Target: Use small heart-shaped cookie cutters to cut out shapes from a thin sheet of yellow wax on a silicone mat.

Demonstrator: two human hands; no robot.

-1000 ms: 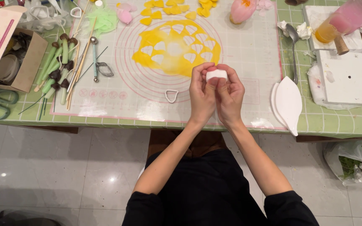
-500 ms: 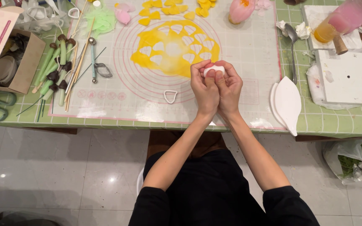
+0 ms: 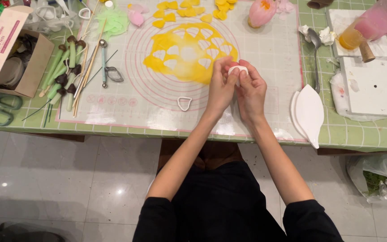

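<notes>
Bright, even, sharp; floor glare

Most of the small white piece (image 3: 237, 70) is covered by the fingers of both hands, the left hand (image 3: 221, 89) and the right hand (image 3: 251, 92) pressed together around it, so its shape cannot be told. At the top edge of the frame the pink flower (image 3: 261, 11) and the yellow cut-outs (image 3: 182, 9) are cut off. The pink bottle (image 3: 372, 23) at the upper right runs out of the frame. The cardboard box (image 3: 21, 60) at the upper left hides its contents (dark, unclear shapes). The plastic bag (image 3: 377, 177) at the lower right is cropped by the frame's edge.
</notes>
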